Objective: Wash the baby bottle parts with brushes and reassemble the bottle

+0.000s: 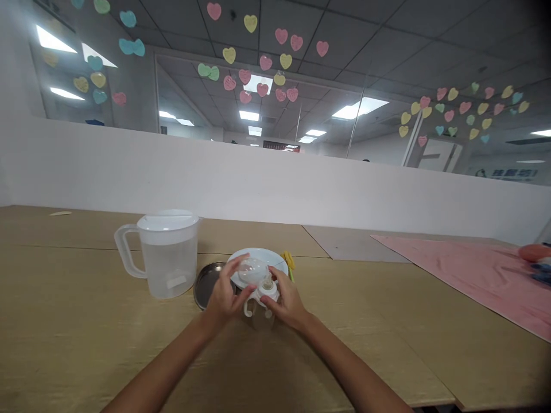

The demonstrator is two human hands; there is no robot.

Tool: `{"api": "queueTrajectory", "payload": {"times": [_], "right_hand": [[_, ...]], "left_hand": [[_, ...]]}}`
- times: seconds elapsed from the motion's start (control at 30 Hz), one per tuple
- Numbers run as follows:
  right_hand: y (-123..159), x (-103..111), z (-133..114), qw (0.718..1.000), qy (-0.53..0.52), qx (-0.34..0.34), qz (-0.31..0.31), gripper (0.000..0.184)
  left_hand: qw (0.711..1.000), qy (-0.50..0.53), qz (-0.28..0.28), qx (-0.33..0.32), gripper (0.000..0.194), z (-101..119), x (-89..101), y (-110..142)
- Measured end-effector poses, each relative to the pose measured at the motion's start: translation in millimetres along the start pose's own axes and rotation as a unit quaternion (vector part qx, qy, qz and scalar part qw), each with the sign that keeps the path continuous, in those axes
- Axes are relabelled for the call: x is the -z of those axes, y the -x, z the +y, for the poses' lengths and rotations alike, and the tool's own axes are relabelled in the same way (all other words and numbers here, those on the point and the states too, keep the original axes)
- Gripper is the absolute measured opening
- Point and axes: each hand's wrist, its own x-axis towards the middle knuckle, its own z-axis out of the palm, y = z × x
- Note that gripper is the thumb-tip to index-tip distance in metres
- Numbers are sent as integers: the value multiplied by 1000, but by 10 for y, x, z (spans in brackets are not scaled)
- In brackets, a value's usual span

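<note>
My left hand (224, 296) holds a clear plastic dome cap (252, 271) by its side, above a pale blue plate (271, 255). My right hand (287, 299) grips a clear baby bottle (262, 316) with a white collar and white side handles. A teat (267, 284) stands on the collar, close to the cap but apparently apart from it. Both hands are close together over the table, and my right hand hides part of the bottle. A round steel dish (206, 284) lies by my left hand, partly under the edge of the plate.
A clear plastic jug (167, 264) with a white lid and water inside stands left of the dish on the tan table (73, 310). A yellow item (288, 260) lies behind the plate. A pink cloth (465, 275) spreads right, with several objects at its far edge. A white partition (258, 183) runs behind.
</note>
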Motion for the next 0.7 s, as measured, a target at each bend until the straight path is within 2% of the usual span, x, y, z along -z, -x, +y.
{"api": "queueTrajectory", "payload": {"times": [0.13,0.3,0.43,0.5,0.6,0.7], "right_hand": [[8,-8,-7,1000,22,4,14,65],[-8,10,-59,999,4,32,22,53],[-1,16,-73,998,-23,49,24,46],[22,2,-50,997,-35,56,46,43],[68,-37,-1,995,-41,44,85,39],[101,-65,22,993,-47,38,106,45]], "left_hand": [[995,8,-90,-43,51,140,-78,26],[986,33,-149,62,44,234,-58,-45],[981,64,-144,113,48,258,-70,-39],[982,67,-128,125,49,262,-96,-10],[984,71,-123,104,48,264,-142,40],[984,75,-142,76,53,253,-176,82]]}}
